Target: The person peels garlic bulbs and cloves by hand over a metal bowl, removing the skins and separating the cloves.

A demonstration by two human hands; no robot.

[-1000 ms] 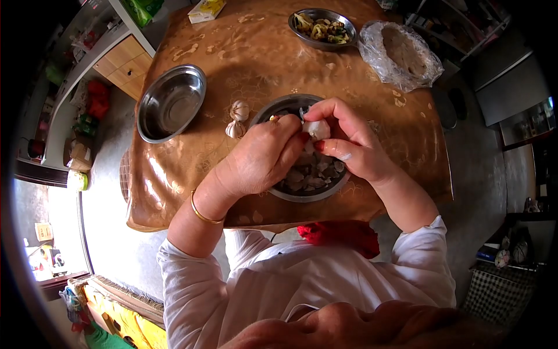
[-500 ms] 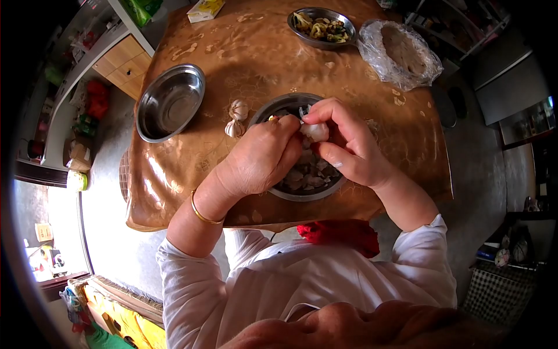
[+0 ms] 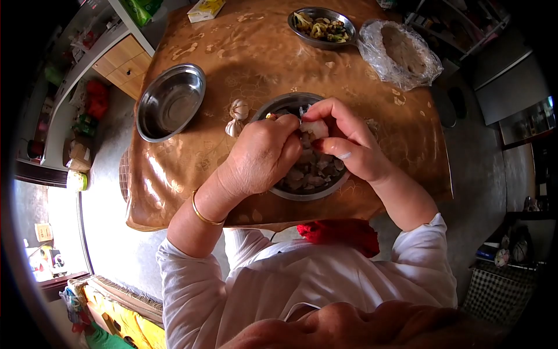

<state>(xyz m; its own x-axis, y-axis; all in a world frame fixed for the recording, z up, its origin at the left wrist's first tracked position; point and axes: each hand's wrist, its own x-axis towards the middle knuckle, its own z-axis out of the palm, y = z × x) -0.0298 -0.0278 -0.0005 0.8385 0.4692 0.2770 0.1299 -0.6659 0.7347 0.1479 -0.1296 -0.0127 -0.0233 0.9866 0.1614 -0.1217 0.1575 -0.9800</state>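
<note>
Both hands meet over a steel bowl (image 3: pixel 343 185) holding pale, papery garlic skins (image 3: pixel 305 176). A whitish garlic bulb (image 3: pixel 314 129) is pinched between the thumb and fingers of my right hand (image 3: pixel 356 145). My left hand (image 3: pixel 261 152), with a gold bangle (image 3: pixel 204 210) at its wrist, is closed, its fingertips against the near side of the garlic. A small yellow and red bit shows at the top of that fist; what it belongs to is hidden. Left of the bowl, two unpeeled garlic bulbs (image 3: pixel 238 110) lie on the table.
On the brown-covered table (image 3: pixel 256 64), a second steel bowl (image 3: pixel 172 103) stands at left. A bowl of cooked vegetables (image 3: pixel 321 29) and a clear plastic bag with something pale brown (image 3: pixel 401 55) sit at the back right. A yellow and white packet (image 3: pixel 205 10) lies at the far edge.
My right thumb has shifted slightly up and inward over the garlic, and the garlic has turned a little. My left hand is almost unmoved.
</note>
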